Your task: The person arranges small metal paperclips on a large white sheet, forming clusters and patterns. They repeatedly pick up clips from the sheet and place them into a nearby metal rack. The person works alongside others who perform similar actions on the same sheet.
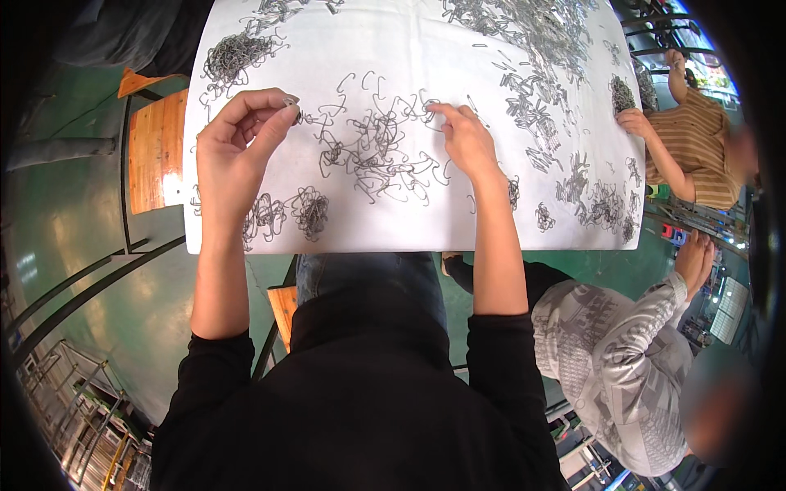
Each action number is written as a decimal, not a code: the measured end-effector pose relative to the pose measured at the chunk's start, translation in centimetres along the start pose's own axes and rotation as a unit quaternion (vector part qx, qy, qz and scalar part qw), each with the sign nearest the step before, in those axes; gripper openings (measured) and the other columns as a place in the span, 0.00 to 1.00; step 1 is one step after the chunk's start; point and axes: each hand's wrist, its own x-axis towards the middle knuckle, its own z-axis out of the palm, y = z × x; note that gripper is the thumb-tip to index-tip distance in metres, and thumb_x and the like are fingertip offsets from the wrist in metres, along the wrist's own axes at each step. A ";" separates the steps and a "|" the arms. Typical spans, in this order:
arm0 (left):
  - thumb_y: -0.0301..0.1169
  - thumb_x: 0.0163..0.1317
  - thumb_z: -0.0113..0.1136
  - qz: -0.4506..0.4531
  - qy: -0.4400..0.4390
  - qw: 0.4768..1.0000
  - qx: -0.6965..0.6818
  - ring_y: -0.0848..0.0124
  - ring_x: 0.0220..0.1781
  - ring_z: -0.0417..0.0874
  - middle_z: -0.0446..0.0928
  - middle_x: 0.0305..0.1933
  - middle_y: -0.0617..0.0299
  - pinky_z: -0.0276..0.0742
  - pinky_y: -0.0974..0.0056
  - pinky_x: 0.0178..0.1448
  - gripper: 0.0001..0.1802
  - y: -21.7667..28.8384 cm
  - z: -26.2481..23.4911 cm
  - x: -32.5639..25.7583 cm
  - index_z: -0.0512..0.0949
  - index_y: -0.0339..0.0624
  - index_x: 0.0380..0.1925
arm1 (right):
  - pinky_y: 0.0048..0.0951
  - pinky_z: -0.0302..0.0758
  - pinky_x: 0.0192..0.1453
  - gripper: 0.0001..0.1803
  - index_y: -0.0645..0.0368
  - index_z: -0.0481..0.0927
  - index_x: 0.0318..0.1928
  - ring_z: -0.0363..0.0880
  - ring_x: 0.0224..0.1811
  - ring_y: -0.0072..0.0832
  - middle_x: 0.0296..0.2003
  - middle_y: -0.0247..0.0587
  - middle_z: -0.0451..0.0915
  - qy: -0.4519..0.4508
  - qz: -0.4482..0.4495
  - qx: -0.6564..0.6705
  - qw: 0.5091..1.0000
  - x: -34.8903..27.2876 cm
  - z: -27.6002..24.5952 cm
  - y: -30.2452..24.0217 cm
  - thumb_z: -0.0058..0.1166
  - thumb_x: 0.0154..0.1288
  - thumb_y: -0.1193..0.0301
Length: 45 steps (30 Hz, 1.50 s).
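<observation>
A loose pile of bent metal wire hooks point(372, 151) lies tangled on the white table in front of me. At its left side, my left hand point(246, 135) is closed, thumb and forefinger pinching a few small wire hooks point(298, 116) whose shape is mostly hidden by the fingertips. At the right edge of the pile is my right hand point(468, 139), palm down. Its forefinger reaches out onto a wire hook point(428, 109), with the thumb apart below and the other fingers partly bent. Nothing shows gripped in it.
Bunched hooks point(311, 213) lie near the table's front edge, with another heap point(237, 57) at far left. Straight metal links point(532, 49) cover the far right. One person in stripes point(696, 143) reaches over the right edge; another in grey point(622, 360) is close on my right.
</observation>
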 end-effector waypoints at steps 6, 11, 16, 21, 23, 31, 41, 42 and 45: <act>0.21 0.57 0.65 -0.012 0.002 1.000 0.002 0.82 0.37 0.77 0.80 0.36 0.65 0.72 0.76 0.45 0.07 0.2 0.0 0.0 0.80 0.34 0.37 | 0.40 0.76 0.48 0.21 0.40 0.79 0.52 0.79 0.45 0.39 0.42 0.41 0.75 0.024 0.016 0.000 1.000 1.7 -1.2 1.4 0.48 0.63 0.78; 0.20 0.57 0.65 -0.001 0.007 1.000 0.001 0.82 0.37 0.76 0.80 0.36 0.65 0.72 0.77 0.44 0.07 -0.4 0.1 -0.2 0.80 0.34 0.36 | 0.38 0.76 0.47 0.16 0.43 0.83 0.46 0.80 0.44 0.36 0.40 0.39 0.78 0.060 0.054 -0.016 0.997 1.9 -1.2 2.3 0.50 0.63 0.76; 0.20 0.57 0.65 -0.009 0.009 1.000 0.005 0.83 0.36 0.75 0.80 0.36 0.66 0.71 0.77 0.43 0.07 -0.6 0.1 -0.2 0.80 0.34 0.36 | 0.37 0.76 0.47 0.11 0.44 0.85 0.41 0.81 0.43 0.36 0.40 0.38 0.81 0.093 0.045 0.008 0.995 3.4 0.3 1.1 0.53 0.62 0.72; 0.20 0.57 0.65 -0.002 0.010 1.000 0.004 0.84 0.35 0.74 0.80 0.35 0.66 0.70 0.78 0.42 0.07 -0.6 0.0 -0.5 0.80 0.34 0.36 | 0.37 0.77 0.46 0.09 0.45 0.85 0.40 0.81 0.43 0.35 0.39 0.38 0.82 0.126 0.130 0.018 0.983 3.4 -0.6 2.4 0.55 0.61 0.72; 0.20 0.57 0.65 -0.002 0.011 1.000 0.009 0.84 0.34 0.74 0.80 0.35 0.66 0.70 0.78 0.41 0.06 -0.7 -0.1 -0.6 0.80 0.35 0.36 | 0.37 0.78 0.45 0.09 0.47 0.84 0.40 0.82 0.44 0.34 0.41 0.37 0.82 0.121 0.168 0.039 0.978 3.3 -1.3 3.6 0.56 0.60 0.72; 0.20 0.57 0.64 0.013 -0.006 1.000 0.008 0.83 0.35 0.76 0.81 0.35 0.65 0.71 0.78 0.42 0.06 -0.4 0.7 -0.9 0.80 0.35 0.35 | 0.37 0.76 0.46 0.08 0.53 0.83 0.41 0.81 0.42 0.35 0.40 0.38 0.81 0.042 0.028 -0.052 0.997 5.3 -2.4 4.0 0.57 0.60 0.71; 0.24 0.58 0.64 0.019 -0.112 0.993 0.019 0.79 0.34 0.79 0.81 0.34 0.66 0.74 0.74 0.39 0.05 -0.7 5.7 -1.2 0.81 0.38 0.35 | 0.30 0.74 0.45 0.07 0.62 0.80 0.40 0.79 0.39 0.28 0.36 0.41 0.82 0.010 0.094 0.252 0.963 0.9 -1.9 3.5 0.56 0.62 0.76; 0.24 0.58 0.64 0.020 -0.127 0.991 0.029 0.79 0.34 0.79 0.82 0.33 0.66 0.74 0.74 0.38 0.05 -0.9 6.4 -1.2 0.81 0.38 0.35 | 0.27 0.73 0.42 0.06 0.63 0.80 0.40 0.77 0.37 0.25 0.35 0.39 0.81 0.033 0.072 0.316 0.945 -0.4 -2.0 3.2 0.56 0.62 0.75; 0.24 0.57 0.64 0.065 -0.167 0.982 0.051 0.79 0.34 0.80 0.82 0.31 0.65 0.75 0.72 0.37 0.06 -1.6 8.9 -1.1 0.82 0.38 0.36 | 0.22 0.70 0.37 0.07 0.65 0.80 0.39 0.74 0.33 0.19 0.32 0.37 0.81 0.089 0.087 0.448 0.885 -4.2 -3.0 0.8 0.57 0.63 0.74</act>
